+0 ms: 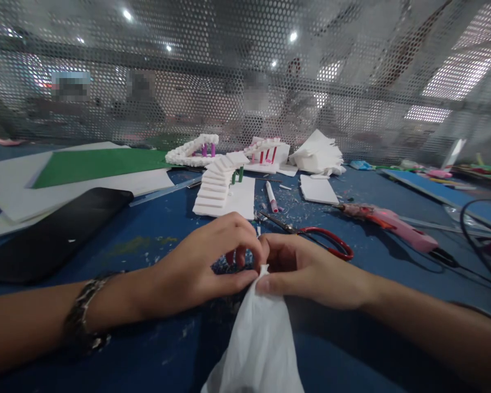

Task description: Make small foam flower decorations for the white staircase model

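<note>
My left hand (204, 267) and my right hand (306, 267) meet at the middle of a blue table (147, 240). Both are closed in a pinch on the gathered top of a white plastic bag (257, 338), which hangs down toward me. A metal bracelet (84, 319) circles my left wrist. Just beyond my fingers lie red-handled scissors (323, 243).
White foam staircase models (221, 188) stand at mid-table, with a pink marker (271, 196), foam sheets (317, 188) and scraps nearby. A pink glue gun (393, 224) and black cables (480, 229) lie right. A black sheet (53, 229) and green and white boards (90, 164) lie left. Perforated screen behind.
</note>
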Available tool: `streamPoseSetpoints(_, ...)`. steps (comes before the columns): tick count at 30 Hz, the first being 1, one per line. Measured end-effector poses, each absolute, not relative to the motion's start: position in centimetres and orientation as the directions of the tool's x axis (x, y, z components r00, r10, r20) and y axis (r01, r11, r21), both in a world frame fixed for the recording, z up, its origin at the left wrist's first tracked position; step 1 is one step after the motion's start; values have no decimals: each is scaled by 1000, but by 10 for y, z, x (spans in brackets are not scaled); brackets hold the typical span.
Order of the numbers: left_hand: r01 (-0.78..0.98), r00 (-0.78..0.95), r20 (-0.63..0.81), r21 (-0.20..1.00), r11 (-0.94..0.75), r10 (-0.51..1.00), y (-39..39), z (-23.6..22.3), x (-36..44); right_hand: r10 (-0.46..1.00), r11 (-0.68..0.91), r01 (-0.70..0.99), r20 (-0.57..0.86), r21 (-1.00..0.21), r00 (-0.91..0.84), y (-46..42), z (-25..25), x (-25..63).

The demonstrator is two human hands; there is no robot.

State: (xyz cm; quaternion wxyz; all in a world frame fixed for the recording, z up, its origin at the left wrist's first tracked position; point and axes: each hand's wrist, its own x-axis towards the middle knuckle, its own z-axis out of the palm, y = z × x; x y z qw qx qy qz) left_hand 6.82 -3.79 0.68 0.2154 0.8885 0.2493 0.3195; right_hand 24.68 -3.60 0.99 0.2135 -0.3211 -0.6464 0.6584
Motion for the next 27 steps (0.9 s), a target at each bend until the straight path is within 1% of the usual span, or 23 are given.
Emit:
streamPoseSetpoints(3,364,624,309,697,-618,717,-40,7,73,752,-14,147,-107,-989,-651,-35,9,247)
streamPoseSetpoints(5,366,610,228,769,-525,759,-41,7,74,798,28,181,-87,-983,-597,-34,7,246)
streamPoseSetpoints(6,355,599,211,794,-493,772,-41,6,75,819,53,201,-72,-978,-569,-35,6,244)
streamPoseSetpoints(9,311,579,197,844,-437,792,-40,7,74,858,108,245,-34,-964,-513,-38,5,241)
streamPoseSetpoints(12,240,616,186,881,-407,765,-38,10,71,863,167,287,-1,-943,-505,-43,9,241)
streamPoseSetpoints(15,195,632,148,920,-341,760,-36,15,69,829,246,264,61,-933,-556,-45,17,245)
streamPoseSetpoints(18,205,609,99,939,-276,787,-33,21,69,773,345,237,131,-908,-621,-43,25,252)
streamPoseSetpoints(20,210,587,85,944,-253,805,-31,23,68,742,457,266,198,-849,-641,-42,29,257)
streamPoseSetpoints(23,223,567,49,952,-211,823,-28,22,67,666,632,325,278,-704,-693,-43,32,262)
streamPoseSetpoints(25,237,563,23,953,-188,826,-27,20,66,614,699,338,286,-630,-736,-45,32,262)
streamPoseSetpoints(27,244,565,-1,956,-165,825,-27,18,66,598,720,354,277,-597,-752,-47,30,261)
